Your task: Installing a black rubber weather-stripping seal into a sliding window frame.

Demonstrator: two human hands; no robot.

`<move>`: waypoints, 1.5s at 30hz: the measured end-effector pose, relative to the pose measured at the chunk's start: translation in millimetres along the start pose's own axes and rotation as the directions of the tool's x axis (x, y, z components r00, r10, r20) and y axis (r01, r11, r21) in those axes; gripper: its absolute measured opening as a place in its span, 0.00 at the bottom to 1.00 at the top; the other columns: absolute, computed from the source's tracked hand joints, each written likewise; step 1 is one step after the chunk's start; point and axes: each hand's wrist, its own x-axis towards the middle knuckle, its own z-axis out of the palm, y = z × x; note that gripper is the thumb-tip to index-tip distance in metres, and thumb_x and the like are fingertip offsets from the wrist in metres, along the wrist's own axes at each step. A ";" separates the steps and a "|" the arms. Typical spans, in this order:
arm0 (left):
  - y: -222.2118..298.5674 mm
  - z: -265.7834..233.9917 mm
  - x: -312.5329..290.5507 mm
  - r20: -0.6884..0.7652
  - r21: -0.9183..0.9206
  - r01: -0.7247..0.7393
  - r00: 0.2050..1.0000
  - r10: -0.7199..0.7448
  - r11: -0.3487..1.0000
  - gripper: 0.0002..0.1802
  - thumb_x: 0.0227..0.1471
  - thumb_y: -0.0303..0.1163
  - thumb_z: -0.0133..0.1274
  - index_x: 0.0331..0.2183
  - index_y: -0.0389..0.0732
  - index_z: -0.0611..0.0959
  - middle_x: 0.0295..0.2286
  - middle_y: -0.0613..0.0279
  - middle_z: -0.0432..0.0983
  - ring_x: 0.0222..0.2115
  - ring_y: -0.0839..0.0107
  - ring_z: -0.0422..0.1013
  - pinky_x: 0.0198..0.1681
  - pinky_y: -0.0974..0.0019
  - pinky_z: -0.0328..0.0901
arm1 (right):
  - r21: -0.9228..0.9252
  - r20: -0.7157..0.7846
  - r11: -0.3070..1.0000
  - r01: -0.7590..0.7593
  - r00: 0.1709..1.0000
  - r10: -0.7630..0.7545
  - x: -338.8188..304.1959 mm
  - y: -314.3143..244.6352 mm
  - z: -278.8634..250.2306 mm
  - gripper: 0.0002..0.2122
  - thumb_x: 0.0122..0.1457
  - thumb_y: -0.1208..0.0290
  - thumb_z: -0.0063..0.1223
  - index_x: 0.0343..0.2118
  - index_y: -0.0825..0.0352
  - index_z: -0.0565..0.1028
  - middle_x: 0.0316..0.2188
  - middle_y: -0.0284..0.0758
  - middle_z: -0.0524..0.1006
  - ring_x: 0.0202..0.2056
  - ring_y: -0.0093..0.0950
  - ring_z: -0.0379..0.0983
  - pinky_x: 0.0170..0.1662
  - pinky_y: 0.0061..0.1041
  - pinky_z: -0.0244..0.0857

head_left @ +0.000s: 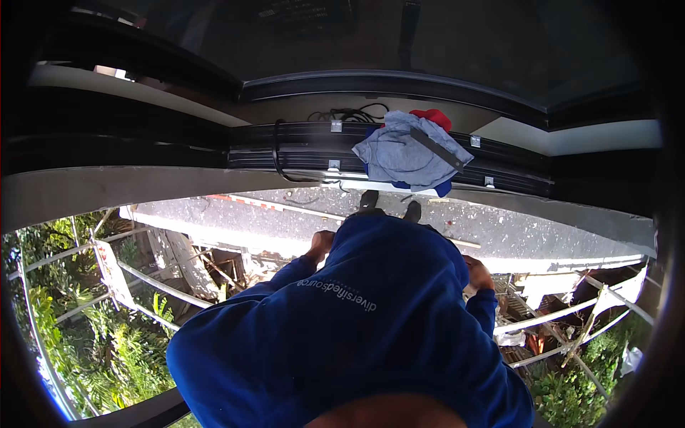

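Observation:
My left hand hangs beside my body, just left of the blue sweatshirt. Its fingers are turned in and too small to make out. On the other side my right hand is half hidden by the sweatshirt, and its fingers do not show clearly. No object is visible in either hand. Ahead of my feet, a crumpled grey cloth lies on a black window frame sill, with red cloth and blue cloth bunched under it. A dark flat strip with a hole near its end rests on top.
A black cable loops over the sill, left of the cloths. Dark glass panes rise beyond. Under my shoes is a speckled concrete ledge with a long thin strip on it. Poles and plants lie behind.

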 end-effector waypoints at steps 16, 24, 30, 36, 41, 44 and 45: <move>24.3 -10.9 -40.6 -0.391 -0.439 -0.210 0.920 0.024 0.874 0.37 0.52 0.37 0.58 0.57 0.27 0.66 0.41 0.35 0.75 0.40 0.45 0.75 0.44 0.50 0.69 | 0.273 -0.358 0.955 0.114 0.934 -0.009 47.3 77.9 -26.7 0.28 0.65 0.49 0.47 0.57 0.69 0.68 0.45 0.45 0.79 0.43 0.37 0.78 0.47 0.34 0.71; 37.5 75.3 -101.0 0.138 -0.759 0.302 0.940 -0.311 0.577 0.31 0.57 0.44 0.52 0.53 0.30 0.71 0.42 0.37 0.75 0.44 0.45 0.73 0.48 0.49 0.65 | -0.318 -0.521 0.945 -0.073 0.846 -0.109 59.5 54.8 -17.0 0.26 0.64 0.51 0.47 0.54 0.69 0.70 0.43 0.44 0.80 0.41 0.37 0.79 0.45 0.33 0.72; 36.0 70.5 -101.3 0.087 -0.811 0.272 0.931 -0.353 0.517 0.28 0.55 0.45 0.53 0.50 0.32 0.75 0.38 0.39 0.76 0.41 0.46 0.74 0.44 0.50 0.66 | -0.385 -0.517 0.917 -0.101 0.847 -0.123 57.2 49.7 -10.5 0.24 0.64 0.52 0.48 0.52 0.69 0.72 0.42 0.44 0.80 0.40 0.36 0.79 0.44 0.33 0.72; 42.0 76.5 -104.4 0.069 -0.833 0.261 0.923 -0.377 0.487 0.26 0.54 0.46 0.54 0.46 0.34 0.78 0.33 0.41 0.78 0.39 0.46 0.75 0.41 0.50 0.66 | -0.454 -0.513 0.882 -0.129 0.847 -0.140 56.1 43.2 -13.0 0.22 0.64 0.53 0.49 0.50 0.69 0.73 0.40 0.43 0.81 0.39 0.35 0.79 0.43 0.32 0.72; 38.0 76.6 -91.7 0.059 -0.811 0.242 0.940 -0.336 0.533 0.24 0.53 0.46 0.54 0.43 0.36 0.81 0.30 0.43 0.79 0.37 0.46 0.76 0.38 0.50 0.66 | -0.488 -0.534 0.864 -0.127 0.826 -0.181 46.5 36.7 -7.8 0.21 0.64 0.55 0.49 0.48 0.70 0.75 0.39 0.43 0.81 0.38 0.35 0.80 0.41 0.31 0.72; 22.6 82.0 -79.1 -0.003 -0.815 0.175 0.952 -0.305 0.553 0.23 0.52 0.47 0.54 0.41 0.37 0.83 0.27 0.44 0.79 0.36 0.46 0.76 0.36 0.50 0.67 | -0.564 -0.520 0.814 -0.142 0.826 -0.217 44.5 12.8 10.4 0.21 0.64 0.55 0.49 0.47 0.70 0.75 0.39 0.42 0.81 0.37 0.34 0.80 0.41 0.31 0.73; 11.2 83.9 -72.2 -0.073 -0.846 0.094 0.954 -0.289 0.525 0.23 0.52 0.47 0.54 0.40 0.37 0.84 0.27 0.44 0.80 0.35 0.46 0.76 0.36 0.50 0.67 | -0.592 -0.514 0.791 -0.154 0.828 -0.223 42.1 1.4 20.6 0.20 0.63 0.55 0.50 0.47 0.70 0.76 0.38 0.42 0.81 0.37 0.34 0.80 0.40 0.31 0.73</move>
